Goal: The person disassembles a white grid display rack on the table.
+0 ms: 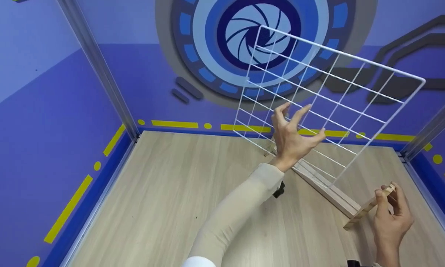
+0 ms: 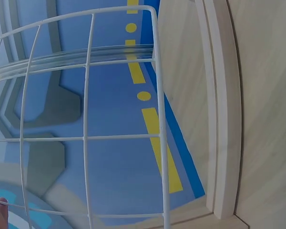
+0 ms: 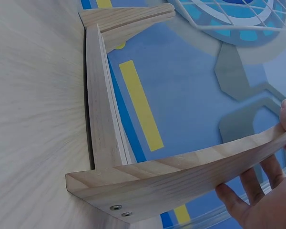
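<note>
One blue-purple wall (image 1: 26, 167) with yellow dashes fills the far left, ending at a metal post (image 1: 98, 70). Right of it spreads the wood-grain tabletop (image 1: 163, 185), crossed by a pale sleeve (image 1: 229, 215) that leads up to the left hand (image 1: 291, 139). That hand grips a white wire grid (image 1: 319, 93), its fingers spread and bent at the wires near the grid's middle. The grid is held tilted in the air before a round shutter-like design (image 1: 258, 35) on the back wall, its lower edge above a wooden base that stands on the tabletop. From the base's far end piece (image 3: 133, 21), a grooved rail (image 1: 326, 193) slants toward the near end piece (image 1: 363, 216); in the right wrist view, the grid hangs well apart from this rail, and two screws (image 3: 116, 207) show on the near end piece's outer face. Farthest right among the held things, the right hand (image 1: 394, 217) pinches the raised tip of that end piece between thumb and fingers. Another metal post (image 1: 433, 120) closes the right side.
</note>
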`<state>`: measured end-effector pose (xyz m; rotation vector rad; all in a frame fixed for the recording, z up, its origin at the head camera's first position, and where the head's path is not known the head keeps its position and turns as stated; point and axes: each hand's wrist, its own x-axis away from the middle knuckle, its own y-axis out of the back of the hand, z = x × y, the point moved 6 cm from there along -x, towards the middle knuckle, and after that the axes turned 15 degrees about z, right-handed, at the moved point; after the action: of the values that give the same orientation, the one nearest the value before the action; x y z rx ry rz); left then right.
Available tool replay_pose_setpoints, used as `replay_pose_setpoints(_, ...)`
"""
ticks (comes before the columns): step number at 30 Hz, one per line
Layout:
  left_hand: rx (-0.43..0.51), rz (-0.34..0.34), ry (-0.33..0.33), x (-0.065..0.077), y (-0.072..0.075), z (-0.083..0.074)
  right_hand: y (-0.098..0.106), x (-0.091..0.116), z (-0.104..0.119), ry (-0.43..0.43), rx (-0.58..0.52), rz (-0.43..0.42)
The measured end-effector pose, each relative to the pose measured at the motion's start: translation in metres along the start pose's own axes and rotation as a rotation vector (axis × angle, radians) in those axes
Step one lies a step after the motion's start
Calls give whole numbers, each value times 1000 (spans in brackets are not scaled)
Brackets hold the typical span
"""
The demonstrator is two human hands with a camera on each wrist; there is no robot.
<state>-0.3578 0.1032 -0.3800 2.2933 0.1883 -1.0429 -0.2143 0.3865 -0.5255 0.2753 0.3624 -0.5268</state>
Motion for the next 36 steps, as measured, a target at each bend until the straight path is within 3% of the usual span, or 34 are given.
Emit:
replay_pose_setpoints(4,-13,-2,16,4,5,10,1,1,1,-6,10,2)
replay_pose_setpoints(11,-24,13,51,11,13,26,-3,7,23,-16,7,20)
replay_pose_setpoints(23,-47,-44,103,26,31,60,-6,9,32,34,0,40)
replay_pose_setpoints(30,-44,-50,142,37,39,77,-5,7,29,25,-9,25)
replay_pose_setpoints(36,-57,-82,181,46,47,92,-1,1,8,7,6,16)
